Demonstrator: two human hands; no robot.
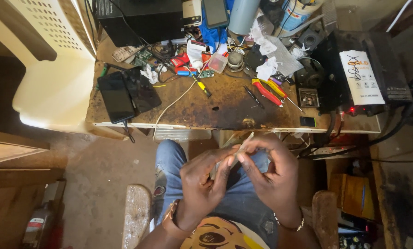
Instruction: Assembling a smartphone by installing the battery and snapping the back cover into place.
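White perforated plastic chair (54,60) at far left, smooth and curved. Beside it, two flat black glossy phones (128,94) on a scorched, rust-stained wooden bench (225,110). Small translucent square tub (217,62) among tangled wires, contents unclear. Red-and-yellow pliers (267,91) further right. Below, over the lap: left hand (202,182) and right hand (268,173) close together, fingertips pinching a thin pale strip (241,148).

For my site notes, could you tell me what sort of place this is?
Probably a small electronics repair bench. The worn wooden bench holds phones, red pliers and small circuit boards; both hands, left hand and right hand, hold a small pale strip.
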